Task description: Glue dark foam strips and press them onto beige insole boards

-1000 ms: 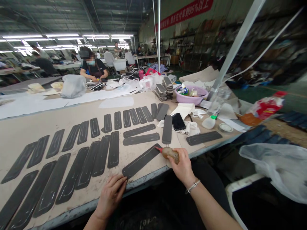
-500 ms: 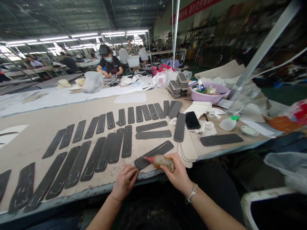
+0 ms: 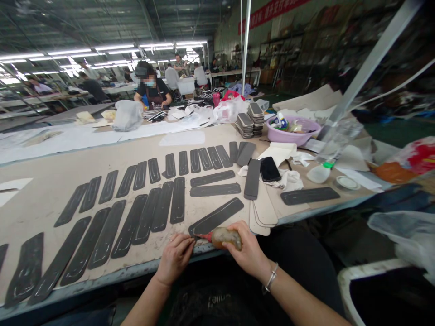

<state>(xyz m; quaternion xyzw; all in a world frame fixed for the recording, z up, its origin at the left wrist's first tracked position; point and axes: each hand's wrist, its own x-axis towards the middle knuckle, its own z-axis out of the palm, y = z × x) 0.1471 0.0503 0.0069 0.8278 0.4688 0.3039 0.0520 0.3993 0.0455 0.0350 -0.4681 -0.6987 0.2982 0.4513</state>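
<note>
My right hand [image 3: 247, 251] is wrapped round a squeeze bottle [image 3: 226, 238] with a cloudy amber body and a red nozzle. Its tip points left, at the near end of a dark grey strip [image 3: 217, 216] lying slantwise by the table edge. A shiny wet line runs along the strip's far-left side and round its near end. My left hand [image 3: 176, 257] is closed, its fingertips pinched at that near end; the exact contact is partly hidden. Left of it, several similar dark strips [image 3: 146, 222] with glossy lines lie in two rows.
Pale cut pieces [image 3: 261, 217] and a black phone [image 3: 270, 169] lie to the right. Beyond are stacked pads [image 3: 245, 124], a purple basin [image 3: 292, 136] and a clear bottle with a green cap [image 3: 319, 174]. A person [image 3: 152, 90] works across the table.
The bottle and my right hand have moved left and toward me, bringing the nozzle from over the strip's middle to its near end. My left hand stays at that end; the view has shifted slightly.
</note>
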